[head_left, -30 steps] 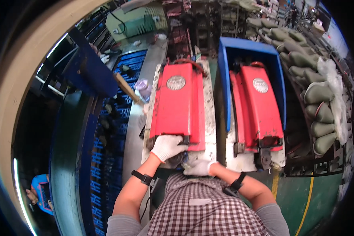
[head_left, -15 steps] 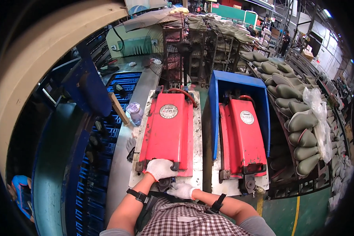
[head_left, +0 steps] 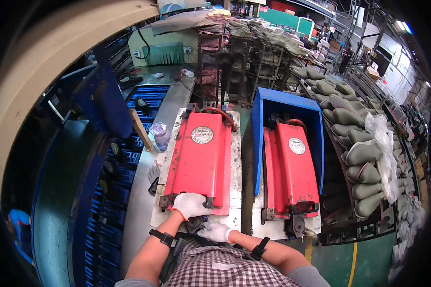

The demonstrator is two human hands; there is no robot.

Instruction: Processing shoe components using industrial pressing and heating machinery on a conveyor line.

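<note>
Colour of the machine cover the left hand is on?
Red: the machine cover shows best in the head view.

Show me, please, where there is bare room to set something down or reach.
Bare metal counter shows nearer than the gray glove, between the blue track and the base under the left red machine. A hand might pass between base and blue hood. Crowded: the machine's front, around left hand and right hand, and the green forms.
</note>
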